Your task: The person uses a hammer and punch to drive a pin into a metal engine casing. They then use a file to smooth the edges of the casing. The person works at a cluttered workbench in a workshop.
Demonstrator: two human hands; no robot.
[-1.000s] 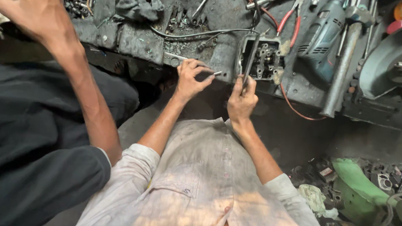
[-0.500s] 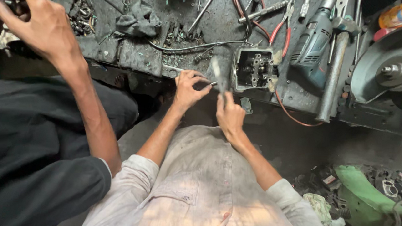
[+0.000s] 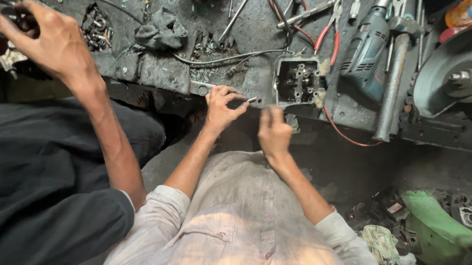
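Observation:
My left hand (image 3: 221, 108) rests at the edge of the dirty metal workbench (image 3: 156, 70) and pinches a small shiny metal pin (image 3: 250, 100) between thumb and fingers. My right hand (image 3: 273, 132) is just right of it, below the bench edge, fingers curled and blurred by motion; whether it holds anything is hidden. Above the right hand, an open grey terminal box (image 3: 299, 81) with studs inside sits on the bench.
A co-worker in dark clothes sits at my left, one hand (image 3: 52, 39) gripping a dark part. On the bench lie a rag (image 3: 162, 31), red-handled pliers (image 3: 328, 33), a drill (image 3: 366, 44), a hammer (image 3: 392, 77) and a grinder wheel (image 3: 465, 72). Green machine parts (image 3: 436, 221) lie bottom right.
My right hand has drawn back from the terminal box towards my body. The thin tool it held upright before is no longer visible. My left hand stays at the bench edge.

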